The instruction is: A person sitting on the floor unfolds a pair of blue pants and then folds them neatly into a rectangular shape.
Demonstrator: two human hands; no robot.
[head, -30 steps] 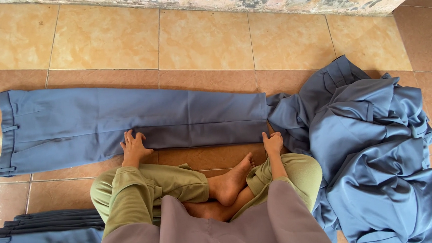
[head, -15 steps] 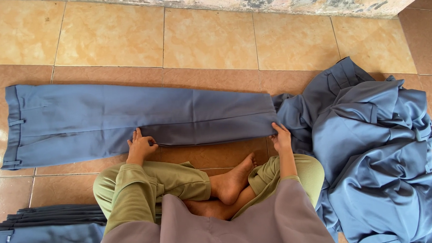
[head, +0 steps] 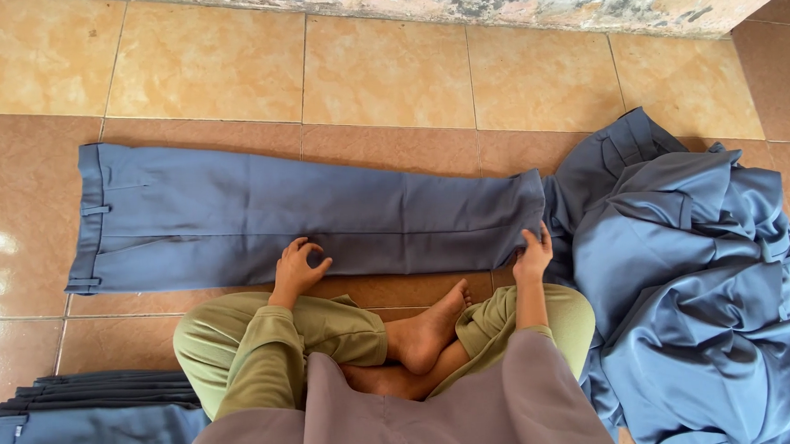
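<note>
Your left hand curls loosely on the near edge of the blue trousers spread flat on the tiled floor; your right hand pinches their hem — its fingertips are hidden in cloth. The folded stack and the heaped pile run out of view — both are cut off.

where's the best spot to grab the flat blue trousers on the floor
Probably the near long edge of the trousers, coming from the sitter's side. They lie flat and straight, waistband left, hem right, and both hands are already there: left hand mid-leg, right hand at the hem corner.
</note>
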